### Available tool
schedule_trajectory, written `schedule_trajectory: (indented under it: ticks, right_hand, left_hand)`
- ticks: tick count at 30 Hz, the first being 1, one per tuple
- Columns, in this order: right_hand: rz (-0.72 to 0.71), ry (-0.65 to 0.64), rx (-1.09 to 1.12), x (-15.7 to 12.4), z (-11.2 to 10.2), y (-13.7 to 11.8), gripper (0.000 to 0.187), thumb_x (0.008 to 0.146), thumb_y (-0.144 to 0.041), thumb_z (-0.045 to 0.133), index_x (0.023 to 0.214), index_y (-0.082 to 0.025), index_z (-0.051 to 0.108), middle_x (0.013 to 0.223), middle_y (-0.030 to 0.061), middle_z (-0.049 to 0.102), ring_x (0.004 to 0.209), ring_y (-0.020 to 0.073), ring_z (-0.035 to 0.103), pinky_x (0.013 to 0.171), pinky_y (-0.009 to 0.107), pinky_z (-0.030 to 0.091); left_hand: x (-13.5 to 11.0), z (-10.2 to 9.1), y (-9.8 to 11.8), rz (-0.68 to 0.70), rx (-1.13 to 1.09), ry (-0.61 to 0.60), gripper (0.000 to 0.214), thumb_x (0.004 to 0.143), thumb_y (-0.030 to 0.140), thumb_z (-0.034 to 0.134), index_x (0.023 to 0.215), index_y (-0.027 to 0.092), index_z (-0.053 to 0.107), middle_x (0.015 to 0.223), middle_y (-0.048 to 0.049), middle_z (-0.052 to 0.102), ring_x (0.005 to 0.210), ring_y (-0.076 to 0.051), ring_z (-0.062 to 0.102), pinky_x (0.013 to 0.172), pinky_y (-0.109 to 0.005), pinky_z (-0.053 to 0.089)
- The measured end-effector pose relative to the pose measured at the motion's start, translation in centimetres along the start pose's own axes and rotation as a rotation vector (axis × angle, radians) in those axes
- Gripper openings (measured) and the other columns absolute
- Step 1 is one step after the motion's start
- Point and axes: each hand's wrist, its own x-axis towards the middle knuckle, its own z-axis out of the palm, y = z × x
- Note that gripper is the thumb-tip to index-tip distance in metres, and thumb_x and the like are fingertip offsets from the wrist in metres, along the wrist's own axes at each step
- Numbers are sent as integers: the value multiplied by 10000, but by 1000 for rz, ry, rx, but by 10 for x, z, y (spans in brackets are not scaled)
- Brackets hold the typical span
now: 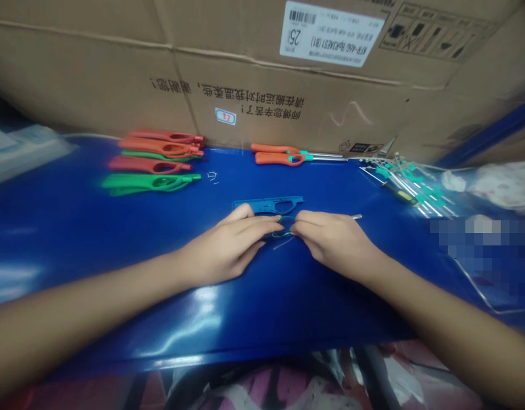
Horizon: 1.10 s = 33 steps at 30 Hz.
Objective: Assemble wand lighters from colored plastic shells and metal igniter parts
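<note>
My left hand (228, 242) is closed, its thumb and fingers around a blue lighter casing (280, 232) that is mostly hidden beneath them. Opposite it, my right hand (331, 236) pinches the casing's front end, and a metal lighter tube (357, 216) sticks out past its knuckles. Thin wire loops show in the gap between both hands. Just beyond my fingers lies another blue casing half (269, 205), its inner side up. A thin pale strip (283, 244) is on the table below the casing.
On the blue table (228, 319), several red, orange and green lighter handles (155, 165) lie at the left, near tiny metal pins (212, 177). Two orange lighters (283, 156) with tubes rest by the cardboard box (117, 68). Several metal tubes with teal parts (410, 185) are piled right.
</note>
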Motion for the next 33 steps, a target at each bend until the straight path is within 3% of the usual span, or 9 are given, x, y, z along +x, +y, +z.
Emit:
schedule_trajectory:
  ticks: [19, 23, 26, 30, 33]
  right_hand:
    - [36, 58, 99, 1, 1, 0, 249, 1001, -197, 479, 897, -167, 703, 885, 42, 704, 804, 167, 667, 664, 277, 446]
    - [134, 155, 265, 0, 3, 8, 164, 980, -212, 548, 927, -183, 700, 951, 37, 707, 851, 161, 670, 697, 261, 470]
    - [215, 206, 326, 0, 4, 15, 118, 951, -209, 589, 896, -193, 692, 919, 29, 688, 772, 149, 637, 667, 263, 466]
    - [216, 181, 322, -2, 1, 19, 96, 938, -219, 595, 908, -208, 685, 934, 20, 673, 707, 130, 598, 621, 261, 452]
    - [167, 143, 300, -5, -4, 19, 96, 938, -226, 588, 968, -209, 677, 982, 28, 667, 787, 144, 625, 651, 264, 465]
  left_hand:
    - [0, 1, 0, -32, -31, -22, 341, 982, 131, 516, 1319, 164, 563, 1384, -112, 619, 1091, -228, 583, 966, -403, 486]
    - [-1, 1, -2, -52, -23, -30, 383, 969, 135, 522, 1352, 147, 532, 1369, -117, 624, 1057, -232, 562, 954, -409, 504]
    - [-1, 0, -2, -72, -23, -49, 403, 960, 134, 518, 1362, 143, 525, 1339, -114, 636, 1052, -236, 556, 950, -412, 519]
    - [0, 0, -3, -86, -32, -46, 372, 965, 156, 514, 1334, 142, 557, 1262, -123, 665, 1042, -234, 588, 930, -405, 544]
    - [0, 2, -4, -91, -38, -10, 361, 969, 187, 542, 1321, 117, 578, 1201, -132, 687, 1068, -231, 616, 934, -383, 558]
